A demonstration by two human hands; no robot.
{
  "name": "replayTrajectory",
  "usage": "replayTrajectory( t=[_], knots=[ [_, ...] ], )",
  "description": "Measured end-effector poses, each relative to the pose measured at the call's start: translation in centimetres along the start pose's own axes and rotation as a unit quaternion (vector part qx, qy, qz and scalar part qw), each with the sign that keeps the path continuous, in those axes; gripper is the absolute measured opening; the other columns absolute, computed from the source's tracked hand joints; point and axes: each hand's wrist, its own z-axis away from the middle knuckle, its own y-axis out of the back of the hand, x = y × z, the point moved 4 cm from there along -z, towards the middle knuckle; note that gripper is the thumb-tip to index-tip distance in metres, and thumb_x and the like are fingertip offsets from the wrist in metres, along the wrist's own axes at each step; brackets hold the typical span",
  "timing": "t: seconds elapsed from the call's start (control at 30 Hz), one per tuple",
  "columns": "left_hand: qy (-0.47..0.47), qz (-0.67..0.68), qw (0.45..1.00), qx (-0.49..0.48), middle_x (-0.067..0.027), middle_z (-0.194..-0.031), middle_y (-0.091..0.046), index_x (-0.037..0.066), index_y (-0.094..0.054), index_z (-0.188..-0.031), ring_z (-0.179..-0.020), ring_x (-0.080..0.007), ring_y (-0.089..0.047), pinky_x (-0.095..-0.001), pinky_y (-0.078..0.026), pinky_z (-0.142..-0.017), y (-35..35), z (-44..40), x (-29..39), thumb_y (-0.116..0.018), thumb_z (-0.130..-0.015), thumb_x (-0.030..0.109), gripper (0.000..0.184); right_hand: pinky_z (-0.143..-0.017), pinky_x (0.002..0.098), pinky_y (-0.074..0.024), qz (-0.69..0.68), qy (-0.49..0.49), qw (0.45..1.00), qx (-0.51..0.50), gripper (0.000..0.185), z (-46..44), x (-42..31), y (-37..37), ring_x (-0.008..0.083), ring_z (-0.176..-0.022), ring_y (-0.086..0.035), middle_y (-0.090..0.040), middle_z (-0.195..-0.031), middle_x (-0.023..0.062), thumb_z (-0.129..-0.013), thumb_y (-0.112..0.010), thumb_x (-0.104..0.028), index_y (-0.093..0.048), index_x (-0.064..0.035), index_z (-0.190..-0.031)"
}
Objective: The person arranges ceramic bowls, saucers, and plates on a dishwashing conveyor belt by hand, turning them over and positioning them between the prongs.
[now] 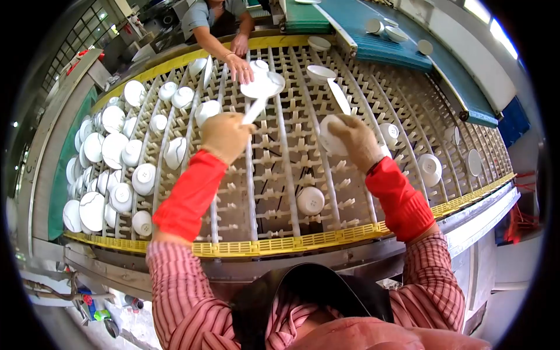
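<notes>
My left hand (pixel 226 137), in a tan glove, is closed on a narrow white piece of dishware (pixel 254 111); I cannot tell whether it is a plate seen edge-on. Just beyond its top lies a round white plate (pixel 263 86). My gloved right hand (pixel 357 140) grips a white bowl (pixel 330 135) by its side, over the pegged conveyor (pixel 271 201). Ahead of that hand, a white plate (pixel 339 97) stands nearly on edge beside another bowl (pixel 320 73). Nearer to me, an upside-down bowl (pixel 310 200) rests on the pegs.
Across the conveyor, a co-worker's hand (pixel 240 69) reaches to the round plate. Many white bowls and plates (pixel 112 150) crowd the left end. A teal belt (pixel 402 52) carrying several bowls runs at the back right. Yellow edging (pixel 326 239) borders my side.
</notes>
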Motion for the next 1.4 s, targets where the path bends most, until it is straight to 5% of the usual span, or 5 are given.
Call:
replayTrajectory(
  t=[0.07,0.17,0.37,0.77,1.4],
  knots=[
    [0.091,-0.023,0.994,-0.062,-0.0178,-0.09,-0.08,0.008,-0.084,-0.09,-0.079,-0.0382,-0.076,-0.0502,-0.06,-0.073,3.0,3.7,-1.5,-0.068,-0.101,0.041,0.038,-0.093,0.047,-0.0635,0.477,0.349,0.804,-0.062,0.05,-0.5,-0.8,0.8,0.0414,-0.109,-0.077,-0.078,-0.12,0.0203,-0.083,-0.084,-0.006,-0.072,-0.0084,-0.131],
    [0.145,-0.002,0.986,-0.081,-0.0237,-0.099,-0.079,0.005,-0.082,-0.096,-0.092,-0.0453,-0.075,-0.0538,-0.058,-0.085,2.5,8.7,-5.3,-0.066,-0.098,0.052,0.05,-0.093,0.0492,-0.0633,0.43,0.416,0.801,-0.018,0.051,0.7,-2.6,-1.2,0.044,-0.11,-0.076,-0.077,-0.119,0.0208,-0.079,-0.085,0.0,-0.071,-0.0079,-0.127],
    [0.218,-0.062,0.972,-0.065,-0.0272,-0.121,-0.076,0.003,-0.07,-0.141,-0.11,-0.0448,-0.073,-0.0553,-0.057,-0.096,5.1,9.6,-0.6,-0.081,-0.09,0.045,0.066,-0.099,0.0388,-0.0657,-0.083,0.074,0.968,-0.224,0.041,-5.8,1.5,-9.7,0.0301,-0.114,-0.078,-0.077,-0.129,0.0205,-0.109,-0.067,-0.022,-0.067,0.0016,-0.142],
    [-0.195,0.166,0.96,-0.11,-0.0284,-0.142,-0.066,-0.002,-0.064,-0.146,-0.126,-0.0486,-0.064,-0.0522,-0.055,-0.109,4.4,11.2,17.3,-0.096,-0.078,0.036,0.085,-0.094,0.0522,-0.0599,0.481,0.182,0.853,0.091,0.076,4.3,1.1,12.2,0.0415,-0.113,-0.077,-0.078,-0.12,0.0264,-0.095,-0.08,-0.057,-0.064,-0.0017,-0.146],
    [-0.107,0.055,0.976,-0.181,-0.0113,-0.117,-0.076,0.01,-0.07,-0.124,-0.11,-0.037,-0.07,-0.0467,-0.054,-0.101,-0.8,9.5,21.5,-0.094,-0.077,0.043,0.062,-0.106,0.0486,-0.0609,0.477,0.022,0.878,-0.02,0.099,0.7,2.0,7.5,0.0414,-0.128,-0.073,-0.073,-0.14,0.0275,-0.084,-0.088,-0.043,-0.046,0.0023,-0.162]
  ],
)
